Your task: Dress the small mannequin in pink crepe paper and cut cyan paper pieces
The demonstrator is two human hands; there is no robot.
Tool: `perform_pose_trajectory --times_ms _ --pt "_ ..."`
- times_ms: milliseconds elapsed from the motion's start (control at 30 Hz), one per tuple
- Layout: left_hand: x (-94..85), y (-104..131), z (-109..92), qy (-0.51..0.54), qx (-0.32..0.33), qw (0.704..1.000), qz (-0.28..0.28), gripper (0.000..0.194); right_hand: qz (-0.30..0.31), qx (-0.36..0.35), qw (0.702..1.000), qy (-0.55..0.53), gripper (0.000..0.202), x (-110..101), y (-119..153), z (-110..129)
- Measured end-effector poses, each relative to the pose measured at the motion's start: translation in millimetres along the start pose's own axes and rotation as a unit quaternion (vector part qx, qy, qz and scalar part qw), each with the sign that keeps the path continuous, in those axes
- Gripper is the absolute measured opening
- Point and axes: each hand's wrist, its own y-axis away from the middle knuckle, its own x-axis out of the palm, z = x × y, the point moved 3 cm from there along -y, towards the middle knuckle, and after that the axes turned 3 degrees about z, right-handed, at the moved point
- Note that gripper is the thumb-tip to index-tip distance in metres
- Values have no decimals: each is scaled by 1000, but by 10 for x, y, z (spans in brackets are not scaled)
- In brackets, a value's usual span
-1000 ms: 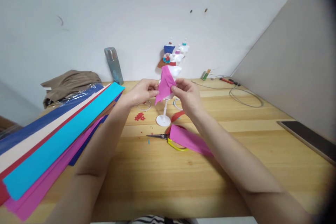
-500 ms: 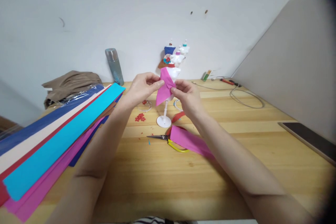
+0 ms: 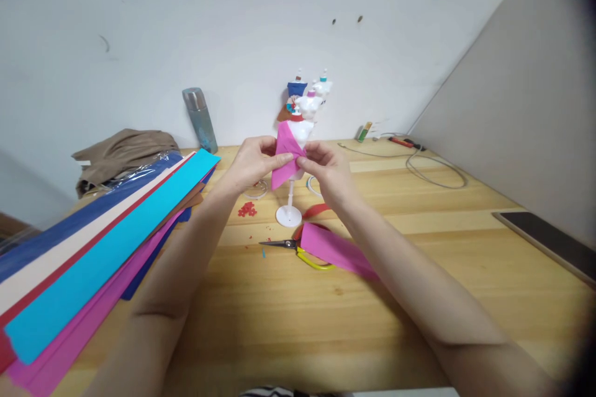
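Observation:
A small white dress form (image 3: 302,130) with a red collar stands upright on a round white base. Across its front lies a piece of pink crepe paper (image 3: 283,142), slanting from one shoulder to the waist. My left hand (image 3: 256,161) pinches the paper at the waist, thumb in front. Opposite it, my right hand (image 3: 326,164) grips the paper's gathered edge between thumb and fingers. Below the form, scissors (image 3: 300,248) with yellow and red handles lie partly under a pink paper strip (image 3: 338,248). Red paper flowers (image 3: 247,209) are to the left of the base.
Several other dress forms (image 3: 310,102) stand behind. Long coloured paper sheets (image 3: 112,242) cover the left side, with a brown cloth (image 3: 128,155) and a flask (image 3: 200,119) beyond. A cable (image 3: 437,180) and a phone (image 3: 549,242) lie on the right.
My left thumb has slid toward the waist, and both hands now hold the paper closer together. The pink paper is more gathered there. The view has shifted slightly.

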Motion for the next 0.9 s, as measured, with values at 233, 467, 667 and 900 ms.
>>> perform_pose_trajectory --times_ms 233,467,667,900 --pt "42 -16 68 26 -2 1000 -17 23 9 -4 1000 12 30 26 29 46" --pt "51 -11 90 48 -3 998 -38 34 10 -4 1000 11 32 17 19 32" --pt "164 -33 237 257 -36 966 -11 39 -17 20 999 -35 36 -9 -3 -58" --pt "259 -29 264 314 -32 949 -21 45 3 11 999 31 33 -91 17 28"
